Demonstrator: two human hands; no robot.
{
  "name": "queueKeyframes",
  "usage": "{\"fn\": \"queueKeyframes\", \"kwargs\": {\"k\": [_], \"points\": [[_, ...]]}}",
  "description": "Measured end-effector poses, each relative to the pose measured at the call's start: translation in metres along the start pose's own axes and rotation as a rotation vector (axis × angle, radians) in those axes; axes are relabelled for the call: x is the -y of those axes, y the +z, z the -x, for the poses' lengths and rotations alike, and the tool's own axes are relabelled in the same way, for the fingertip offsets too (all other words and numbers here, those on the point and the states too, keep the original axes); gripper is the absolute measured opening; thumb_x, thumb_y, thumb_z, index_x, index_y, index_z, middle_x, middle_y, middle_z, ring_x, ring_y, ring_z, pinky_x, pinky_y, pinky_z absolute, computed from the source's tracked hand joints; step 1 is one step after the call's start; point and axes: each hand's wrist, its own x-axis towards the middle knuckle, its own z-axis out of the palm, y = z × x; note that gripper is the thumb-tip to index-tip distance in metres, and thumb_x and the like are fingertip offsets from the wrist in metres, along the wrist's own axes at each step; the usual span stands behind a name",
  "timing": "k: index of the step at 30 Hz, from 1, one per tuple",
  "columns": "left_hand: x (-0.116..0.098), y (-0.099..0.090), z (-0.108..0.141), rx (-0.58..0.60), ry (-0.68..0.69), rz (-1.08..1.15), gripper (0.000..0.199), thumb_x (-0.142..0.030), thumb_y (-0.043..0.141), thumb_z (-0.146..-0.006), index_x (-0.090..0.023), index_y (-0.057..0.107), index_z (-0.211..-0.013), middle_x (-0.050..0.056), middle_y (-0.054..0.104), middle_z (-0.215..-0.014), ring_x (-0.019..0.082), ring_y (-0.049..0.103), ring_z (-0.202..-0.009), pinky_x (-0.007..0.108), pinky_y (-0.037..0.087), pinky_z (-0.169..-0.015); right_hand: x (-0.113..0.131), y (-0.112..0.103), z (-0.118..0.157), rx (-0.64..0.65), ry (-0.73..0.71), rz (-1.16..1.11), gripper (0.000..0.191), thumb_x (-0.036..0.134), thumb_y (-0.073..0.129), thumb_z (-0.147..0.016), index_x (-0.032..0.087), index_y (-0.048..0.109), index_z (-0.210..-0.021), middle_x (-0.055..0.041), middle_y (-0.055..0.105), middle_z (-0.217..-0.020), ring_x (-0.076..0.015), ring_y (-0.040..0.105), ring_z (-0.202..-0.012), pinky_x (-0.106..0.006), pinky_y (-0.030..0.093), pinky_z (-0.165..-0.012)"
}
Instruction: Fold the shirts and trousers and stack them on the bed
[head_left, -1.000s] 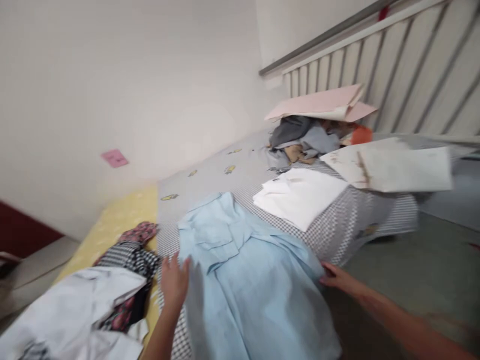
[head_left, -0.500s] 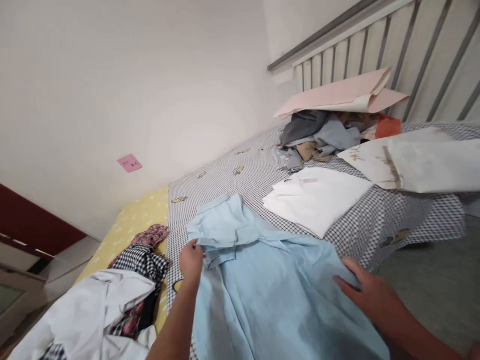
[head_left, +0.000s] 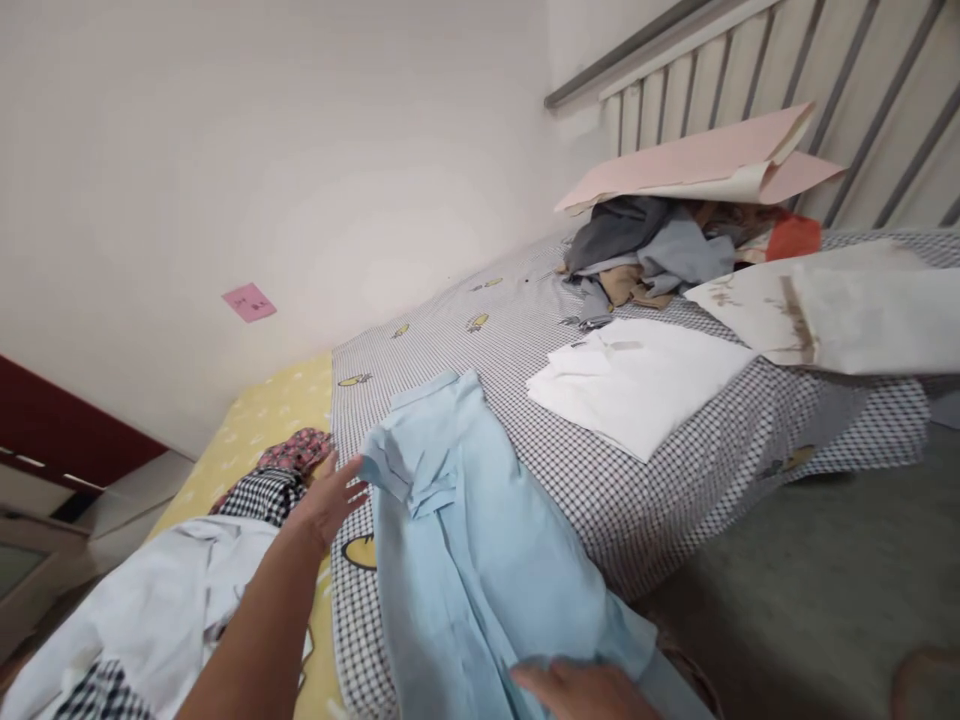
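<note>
A light blue shirt (head_left: 480, 520) lies lengthwise on the checked bedspread (head_left: 600, 500), its collar end toward the wall and its right side folded inward. My left hand (head_left: 334, 500) is beside the shirt's upper left edge, fingers spread, with nothing held. At the bottom of the view my right hand (head_left: 581, 690) rests on the lower part of the shirt; its fingers are partly cut off and I cannot tell whether they grip the cloth.
A folded white garment (head_left: 637, 380) lies right of the shirt. Beyond it are a pile of clothes (head_left: 645, 250) under pink card (head_left: 697, 165) and a white bag (head_left: 862, 310). More clothes (head_left: 165, 590) lie at the left on a yellow sheet (head_left: 285, 390).
The shirt's right side has been brought inward over its middle. My left hand has let go and moved left; my right hand has moved left and down.
</note>
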Motion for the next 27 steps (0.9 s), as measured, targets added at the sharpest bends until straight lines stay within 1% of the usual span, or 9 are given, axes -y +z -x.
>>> {"fn": "queueKeyframes", "kwargs": {"k": [2,4,7,9,12,14,18,22,27], "points": [[0.029,-0.001,0.016,-0.021,-0.021,-0.044,0.063,-0.020,0.070,-0.085,-0.020,0.048,-0.144,0.010,0.073,-0.110,0.015,0.069,-0.077,0.039,0.055,-0.088,0.002,-0.016,0.012,0.031,0.078,-0.143,0.031,0.045,0.067,-0.078,0.030,0.076,-0.105,0.0004,0.071,-0.068,-0.0184,0.062,-0.057,-0.025,0.034,-0.051],[0.059,0.002,0.039,-0.036,0.019,0.009,0.046,-0.018,0.067,-0.083,-0.015,0.060,-0.129,0.010,0.074,-0.107,0.015,0.070,-0.081,0.036,0.054,-0.090,-0.002,-0.041,0.023,0.005,0.163,-0.344,0.027,0.041,0.054,-0.089,0.025,0.076,-0.091,0.0015,0.065,-0.058,-0.0156,0.058,-0.052,-0.025,0.036,-0.053],[0.104,0.010,0.081,0.040,0.016,0.170,0.031,-0.024,0.067,-0.080,-0.014,0.069,-0.108,0.010,0.075,-0.100,0.018,0.072,-0.085,0.035,0.055,-0.087,-0.027,-0.080,0.032,-0.256,0.271,-0.478,0.038,0.043,0.043,-0.095,0.022,0.074,-0.097,0.0023,0.060,-0.060,-0.0150,0.055,-0.052,-0.026,0.040,-0.055],[0.136,0.017,0.112,0.059,-0.061,0.270,0.027,-0.026,0.067,-0.079,-0.014,0.070,-0.103,0.011,0.075,-0.100,0.019,0.072,-0.086,0.035,0.056,-0.085,-0.055,-0.094,0.036,-0.433,0.355,-0.430,0.036,0.036,0.041,-0.094,0.021,0.071,-0.107,0.0018,0.062,-0.066,-0.0160,0.056,-0.054,-0.028,0.043,-0.058],[0.189,0.028,0.156,-0.008,-0.219,0.334,0.023,-0.023,0.062,-0.081,-0.017,0.071,-0.102,0.011,0.075,-0.107,0.019,0.072,-0.091,0.035,0.057,-0.087,-0.094,-0.091,0.044,-0.587,0.417,-0.207,0.036,0.015,0.046,-0.082,0.019,0.071,-0.109,-0.0039,0.068,-0.086,-0.0192,0.065,-0.077,-0.032,0.050,-0.076],[0.227,0.034,0.184,-0.038,-0.318,0.308,0.023,-0.024,0.060,-0.082,-0.020,0.072,-0.101,0.012,0.074,-0.112,0.020,0.072,-0.096,0.036,0.057,-0.089,-0.109,-0.077,0.053,-0.575,0.405,-0.123,0.046,0.006,0.048,-0.074,0.018,0.070,-0.113,-0.0079,0.068,-0.102,-0.0204,0.065,-0.092,-0.034,0.050,-0.086],[0.288,0.040,0.232,0.139,-0.353,0.244,0.035,-0.042,0.077,-0.073,-0.020,0.076,-0.101,0.011,0.076,-0.105,0.022,0.072,-0.094,0.034,0.057,-0.087,-0.110,-0.050,0.066,-0.465,0.303,-0.190,0.053,0.005,0.054,-0.074,0.020,0.065,-0.123,-0.0106,0.066,-0.121,-0.0220,0.065,-0.107,-0.035,0.051,-0.094],[0.310,0.039,0.252,0.355,-0.318,0.226,0.058,-0.062,0.088,-0.056,-0.016,0.079,-0.091,0.010,0.076,-0.083,0.020,0.069,-0.074,0.032,0.057,-0.075,-0.092,-0.044,0.069,-0.446,0.255,-0.162,0.040,0.008,0.054,-0.079,0.022,0.065,-0.115,-0.0089,0.068,-0.116,-0.0224,0.064,-0.108,-0.035,0.049,-0.093],[0.310,0.039,0.245,0.210,-0.358,0.384,0.052,-0.050,0.090,-0.058,-0.019,0.078,-0.098,0.008,0.076,-0.088,0.019,0.071,-0.079,0.029,0.056,-0.076,-0.068,-0.057,0.069,-0.400,0.315,0.069,0.022,0.017,0.047,-0.092,0.022,0.065,-0.104,-0.0074,0.071,-0.107,-0.0224,0.064,-0.099,-0.032,0.045,-0.085]]}}
